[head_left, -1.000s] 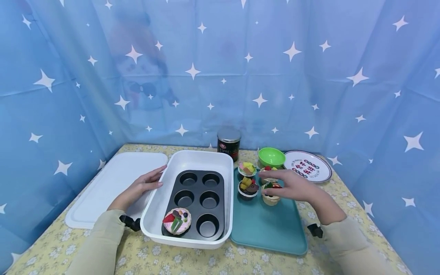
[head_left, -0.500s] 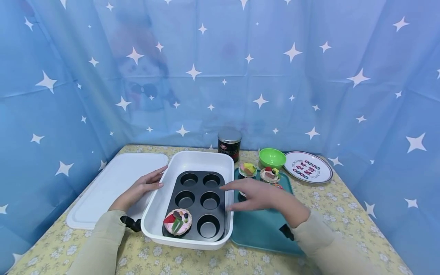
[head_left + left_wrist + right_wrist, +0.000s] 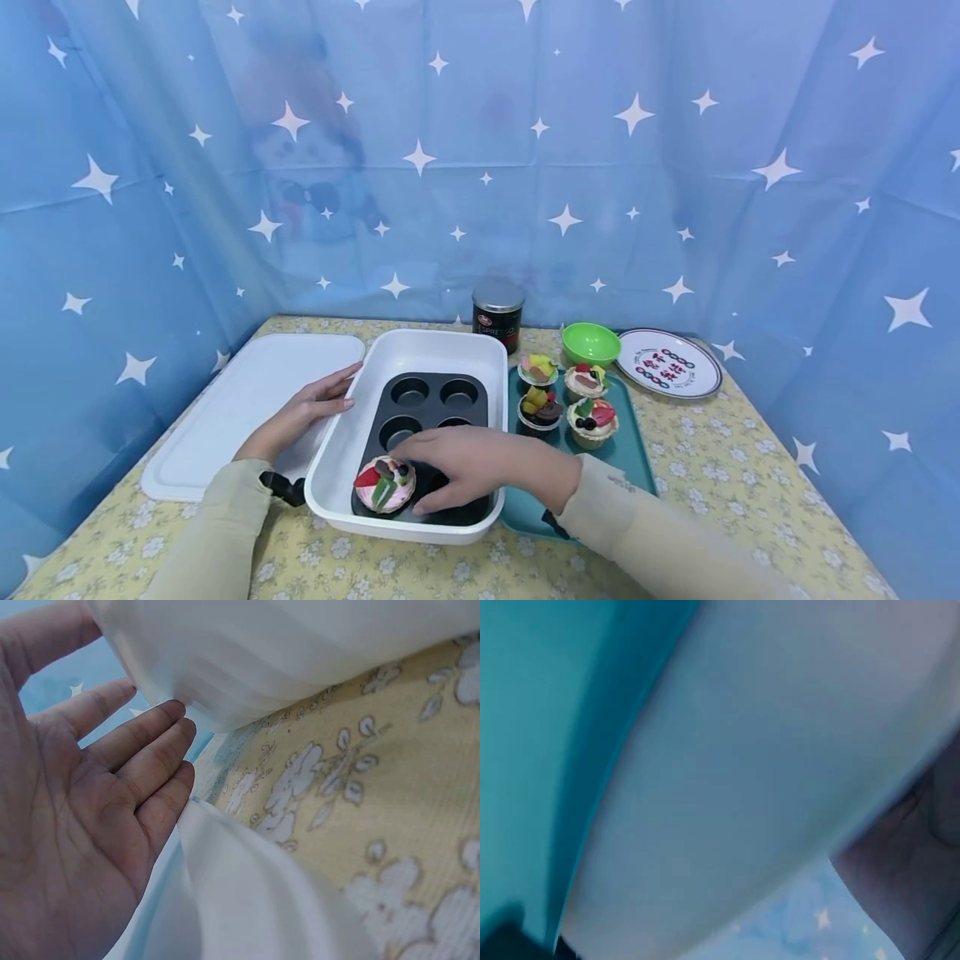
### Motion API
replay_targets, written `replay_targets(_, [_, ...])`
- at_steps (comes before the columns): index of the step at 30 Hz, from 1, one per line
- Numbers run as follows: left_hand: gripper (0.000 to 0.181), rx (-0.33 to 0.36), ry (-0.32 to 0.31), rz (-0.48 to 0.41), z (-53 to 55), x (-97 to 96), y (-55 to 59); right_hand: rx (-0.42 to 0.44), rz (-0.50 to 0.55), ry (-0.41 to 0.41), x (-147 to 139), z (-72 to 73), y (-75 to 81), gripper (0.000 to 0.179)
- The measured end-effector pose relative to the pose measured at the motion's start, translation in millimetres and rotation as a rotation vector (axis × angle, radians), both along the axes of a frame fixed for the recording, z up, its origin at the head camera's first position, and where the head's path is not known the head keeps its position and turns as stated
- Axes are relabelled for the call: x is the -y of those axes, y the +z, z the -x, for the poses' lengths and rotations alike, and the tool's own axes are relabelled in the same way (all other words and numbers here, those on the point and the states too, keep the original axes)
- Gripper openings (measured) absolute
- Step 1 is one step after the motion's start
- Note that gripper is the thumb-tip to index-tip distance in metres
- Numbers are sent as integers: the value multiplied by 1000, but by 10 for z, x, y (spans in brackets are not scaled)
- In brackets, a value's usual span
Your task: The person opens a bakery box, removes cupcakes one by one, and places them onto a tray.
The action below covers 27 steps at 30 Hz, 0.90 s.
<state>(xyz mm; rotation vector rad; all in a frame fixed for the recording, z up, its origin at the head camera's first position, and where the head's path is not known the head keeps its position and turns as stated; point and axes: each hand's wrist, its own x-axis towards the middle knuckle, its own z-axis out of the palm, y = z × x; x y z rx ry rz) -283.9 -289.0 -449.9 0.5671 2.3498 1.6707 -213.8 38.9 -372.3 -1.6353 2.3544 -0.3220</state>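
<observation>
A white rectangular bin (image 3: pixel 435 350) holds a dark six-cup muffin pan (image 3: pixel 433 410). In its near left cup sits a pink-frosted cupcake (image 3: pixel 384 492) with fruit on top. My right hand (image 3: pixel 487 467) reaches over the bin's right wall, fingertips right at the cupcake's edge and thumb apart from the fingers. Part of that hand (image 3: pixel 900 877) shows past the bin wall in the right wrist view. At the bin's left side, my left hand (image 3: pixel 303 410) touches the outer wall with straight fingers; the left wrist view shows its palm (image 3: pixel 90 795).
Several more cupcakes (image 3: pixel 592 425) stand on a teal tray (image 3: pixel 637 450) right of the bin. Behind are an espresso tin (image 3: pixel 498 317), a green bowl (image 3: pixel 592 343) and a patterned plate (image 3: pixel 697 379). A flat white board (image 3: pixel 247 392) lies at left on the flowered tablecloth (image 3: pixel 120 550).
My right hand has moved left from above the cupcakes on the teal tray, across the bin's wall, to the pink cupcake in the pan. The left hand has stayed in place.
</observation>
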Motion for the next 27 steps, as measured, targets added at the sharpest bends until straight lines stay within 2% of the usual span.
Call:
replay_targets(5, [67, 5, -9, -2, -13, 3, -5, -48, -14, 16, 172, -48, -90, 72])
replay_targets(13, [68, 1, -5, -2, -9, 4, 35, -135, -17, -25, 302, -78, -160, 74])
replay_targets(21, [69, 6, 10, 4, -2, 0, 20, -159, -6, -70, 371, -76, -159, 69])
replay_targets(27, [68, 4, 2, 9, -6, 4, 19, -169, 7, -68, 378, -68, -174, 65])
